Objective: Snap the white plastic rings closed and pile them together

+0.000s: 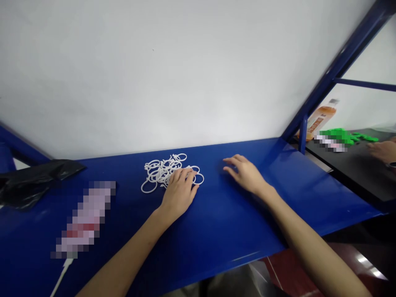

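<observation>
A loose pile of thin white rings [159,175], several with small knobs or eyelets on them, lies on the blue tabletop [222,218]. My left hand [181,192] rests over the right part of the pile, its fingers spread and stretched across some rings. It covers part of the pile, and nothing shows gripped in it. To the right of the rings, my right hand [246,173] is at the table with fingers apart and holds nothing.
On the left lie a blurred-out device [88,214] with a white cable [60,275] and a black plastic bag [40,179]. A white wall [185,74] stands behind. At right, beyond a blue frame, are a bottle [320,121], green pieces [340,134] and another person's hand [383,151].
</observation>
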Motion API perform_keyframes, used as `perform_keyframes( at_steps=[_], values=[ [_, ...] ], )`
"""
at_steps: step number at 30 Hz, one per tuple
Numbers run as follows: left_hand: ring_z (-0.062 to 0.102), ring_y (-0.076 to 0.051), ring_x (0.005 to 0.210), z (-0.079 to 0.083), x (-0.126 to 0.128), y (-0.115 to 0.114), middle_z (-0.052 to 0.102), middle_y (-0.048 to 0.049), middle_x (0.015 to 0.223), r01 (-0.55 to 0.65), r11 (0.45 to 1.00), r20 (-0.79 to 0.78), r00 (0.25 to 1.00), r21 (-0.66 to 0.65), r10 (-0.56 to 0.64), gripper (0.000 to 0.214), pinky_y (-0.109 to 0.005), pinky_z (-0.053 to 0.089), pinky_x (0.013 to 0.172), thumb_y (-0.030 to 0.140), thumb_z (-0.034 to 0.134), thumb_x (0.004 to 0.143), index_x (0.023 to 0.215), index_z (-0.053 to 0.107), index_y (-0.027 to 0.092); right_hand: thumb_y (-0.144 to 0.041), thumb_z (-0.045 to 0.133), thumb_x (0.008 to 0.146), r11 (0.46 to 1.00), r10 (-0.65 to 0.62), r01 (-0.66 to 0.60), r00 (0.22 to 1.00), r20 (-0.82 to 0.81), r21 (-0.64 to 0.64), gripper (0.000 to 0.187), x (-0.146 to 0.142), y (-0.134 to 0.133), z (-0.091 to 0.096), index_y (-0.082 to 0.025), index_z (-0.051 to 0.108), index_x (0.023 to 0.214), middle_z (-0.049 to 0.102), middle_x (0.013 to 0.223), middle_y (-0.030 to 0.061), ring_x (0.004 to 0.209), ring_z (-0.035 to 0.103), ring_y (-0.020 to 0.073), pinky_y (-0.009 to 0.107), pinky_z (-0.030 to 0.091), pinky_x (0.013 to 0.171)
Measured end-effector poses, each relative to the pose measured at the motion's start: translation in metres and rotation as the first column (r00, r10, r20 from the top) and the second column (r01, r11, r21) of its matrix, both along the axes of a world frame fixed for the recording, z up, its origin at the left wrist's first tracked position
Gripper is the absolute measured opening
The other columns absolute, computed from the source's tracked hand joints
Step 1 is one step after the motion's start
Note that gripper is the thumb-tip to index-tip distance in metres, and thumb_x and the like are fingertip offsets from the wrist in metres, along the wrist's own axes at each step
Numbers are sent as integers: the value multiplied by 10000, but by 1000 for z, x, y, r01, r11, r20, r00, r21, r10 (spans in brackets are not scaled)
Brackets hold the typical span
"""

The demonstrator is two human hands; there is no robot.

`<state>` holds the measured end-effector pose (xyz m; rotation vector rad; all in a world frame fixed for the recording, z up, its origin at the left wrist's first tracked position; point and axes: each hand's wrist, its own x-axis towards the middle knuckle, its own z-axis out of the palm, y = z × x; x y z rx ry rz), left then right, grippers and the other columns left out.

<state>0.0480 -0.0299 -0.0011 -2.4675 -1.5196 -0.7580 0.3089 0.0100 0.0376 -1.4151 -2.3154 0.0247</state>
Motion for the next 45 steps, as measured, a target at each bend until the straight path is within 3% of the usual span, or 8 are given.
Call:
perform_keyframes(
  at_steps=[3, 6, 15, 21, 26, 34, 37, 45],
  values=[
    [487, -309, 1234, -2, -1, 0, 582, -137, 1309, -8, 1000, 23, 1000, -1, 8, 401, -501, 421, 1054, 245, 565, 924, 1315, 536, 162, -364, 536, 987, 959, 280, -281, 960, -26, -34, 386, -26, -9, -13, -234, 555, 1350, 606, 1135, 99, 999, 605, 219, 391, 511, 919],
    [472, -306, 1255, -2, -2, 0, 562, -134, 1351, -1, 1000, -7, 1000, -12, 1, 449, -507, 413, 1068, 166, 510, 911, 1360, 521, 174, -391, 531, 987, 927, 375, -375, 925, 62, -16, 364, -46, -15, -22, -237, 589, 1312, 588, 1105, 108, 968, 567, 231, 418, 488, 887],
    [469, -351, 1264, -2, -5, 2, 586, -144, 1354, -132, 991, -94, 987, 11, 132, 364, -553, 375, 1094, 218, 501, 931, 1267, 628, 160, -448, 605, 940, 925, 370, -366, 929, 27, -103, 274, -40, -17, -11, -176, 634, 947, 595, 980, 81, 903, 580, 209, 361, 483, 844],
    [475, -317, 1260, 5, -2, -1, 603, -112, 1344, -42, 998, -47, 998, 43, 44, 408, -538, 329, 1108, 225, 496, 951, 1351, 560, 171, -414, 626, 933, 907, 385, -403, 911, -149, -118, 218, -35, -22, -4, -202, 619, 983, 603, 1075, 71, 961, 623, 197, 339, 517, 863],
    [584, -244, 1086, 9, -1, -1, 725, -69, 1077, 144, 985, -11, 990, 94, -143, 329, -483, 371, 1040, 170, 431, 986, 1239, 636, 216, -367, 660, 916, 877, 426, -461, 876, -227, -132, 176, -37, -26, -3, -210, 620, 983, 594, 1166, 69, 1035, 631, 194, 337, 524, 899],
    [601, -242, 965, 12, -2, -3, 734, -45, 895, 159, 980, -37, 987, 120, -156, 189, -480, 364, 996, 187, 514, 964, 995, 699, 208, -341, 608, 949, 870, 462, -488, 858, -224, -71, 141, -45, -33, -3, -211, 647, 988, 626, 1138, 86, 1058, 608, 215, 382, 520, 918],
    [605, -234, 943, 13, -1, -5, 724, -38, 890, 151, 981, -3, 988, 126, -151, 149, -459, 364, 990, 224, 533, 973, 994, 676, 187, -304, 530, 993, 874, 445, -481, 847, -290, -65, 169, -47, -34, -4, -195, 625, 1080, 684, 985, 70, 926, 644, 190, 337, 537, 844],
    [613, -175, 845, 15, 1, -8, 724, -1, 893, 217, 962, 145, 960, 163, -241, 124, -344, 426, 871, 293, 554, 980, 1004, 644, 210, -242, 491, 1006, 894, 379, -441, 842, -385, -83, 165, -41, -30, 0, -200, 632, 1083, 724, 1040, 53, 914, 690, 160, 282, 535, 819]
  ],
)
